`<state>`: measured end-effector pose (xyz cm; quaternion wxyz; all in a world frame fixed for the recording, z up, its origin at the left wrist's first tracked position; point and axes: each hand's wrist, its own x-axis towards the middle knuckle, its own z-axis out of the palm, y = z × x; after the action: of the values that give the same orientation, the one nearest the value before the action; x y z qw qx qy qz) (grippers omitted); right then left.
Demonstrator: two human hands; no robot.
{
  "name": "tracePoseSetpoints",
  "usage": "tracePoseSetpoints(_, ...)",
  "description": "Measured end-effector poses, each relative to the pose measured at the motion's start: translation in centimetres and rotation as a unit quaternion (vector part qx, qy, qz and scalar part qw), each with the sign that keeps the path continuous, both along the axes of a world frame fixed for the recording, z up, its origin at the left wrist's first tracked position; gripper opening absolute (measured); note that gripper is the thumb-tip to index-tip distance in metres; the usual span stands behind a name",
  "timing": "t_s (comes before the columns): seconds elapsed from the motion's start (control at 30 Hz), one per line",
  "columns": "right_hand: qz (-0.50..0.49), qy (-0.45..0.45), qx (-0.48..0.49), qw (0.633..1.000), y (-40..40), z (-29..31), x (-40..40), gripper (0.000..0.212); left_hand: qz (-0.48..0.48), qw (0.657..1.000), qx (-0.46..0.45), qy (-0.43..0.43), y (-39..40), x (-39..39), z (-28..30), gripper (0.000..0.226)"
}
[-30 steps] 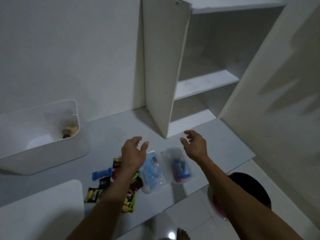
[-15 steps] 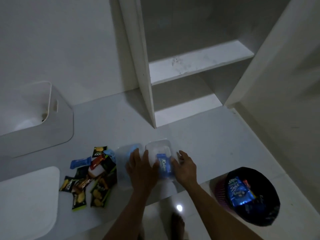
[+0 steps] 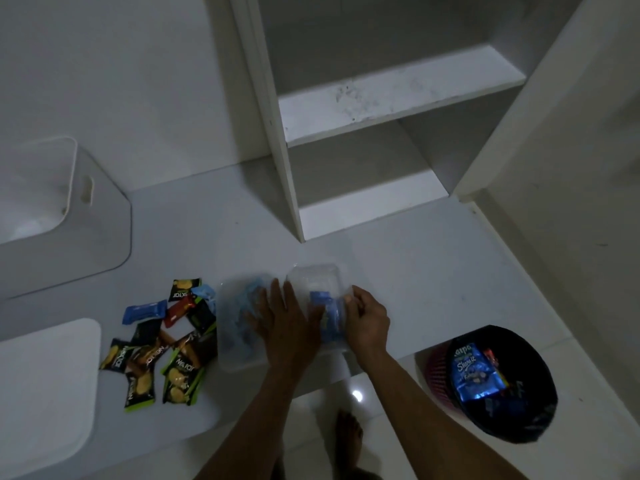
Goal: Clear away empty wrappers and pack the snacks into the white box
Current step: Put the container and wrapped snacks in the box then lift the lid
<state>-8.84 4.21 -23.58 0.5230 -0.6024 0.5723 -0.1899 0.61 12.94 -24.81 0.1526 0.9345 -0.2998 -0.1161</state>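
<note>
The white box [image 3: 65, 216] sat at the far left of the white counter [image 3: 415, 271], well apart from your hands. Your left hand [image 3: 280, 323] lay flat on the two clear plastic tubs [image 3: 311, 289]; your right hand [image 3: 367, 317] pinched a blue wrapper [image 3: 329, 320]. The light tubs could skid off the edge. The dim room held bare shelves [image 3: 398, 95] and a bin [image 3: 502, 382].

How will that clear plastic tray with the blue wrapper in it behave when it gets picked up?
The clear thin-walled plastic tray probably weighs little and may flex under a squeeze. The crumpled blue wrapper inside looks loose, so it could slide out if tipped. Its smooth walls might slip between the fingers of the right hand.
</note>
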Motion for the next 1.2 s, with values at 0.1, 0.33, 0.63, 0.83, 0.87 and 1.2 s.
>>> tracePoseSetpoints(0.1,-0.011,-0.010,-0.020,1.000,-0.9,1.9,-0.1,0.034,0.000,0.998,-0.061,0.033,-0.8,-0.6,2.8,0.082)
tracePoseSetpoints(0.33,-0.021,-0.086,-0.024,0.996,0.0,7.1,2.5,0.032,0.019,0.967,-0.248,0.063,0.5,0.5,7.3,0.059)
tracePoseSetpoints(0.63,0.025,-0.071,-0.003,0.997,7.1,6.5,8.7,0.032,0.011,0.980,-0.168,0.105,9.2,6.5,9.4,0.066)
tracePoseSetpoints(0.83,0.012,-0.031,0.012,0.999,9.5,4.3,10.0,0.033,-0.001,0.980,-0.117,0.158,10.9,8.4,7.0,0.066)
tracePoseSetpoints(0.87,0.012,-0.025,0.005,1.000,9.6,4.0,10.0,0.033,-0.005,0.980,-0.109,0.165,10.9,8.5,6.7,0.069)
tracePoseSetpoints(1.2,0.058,-0.006,-0.031,0.998,9.1,3.2,9.7,0.034,0.019,0.971,-0.161,0.175,11.0,8.9,4.3,0.073)
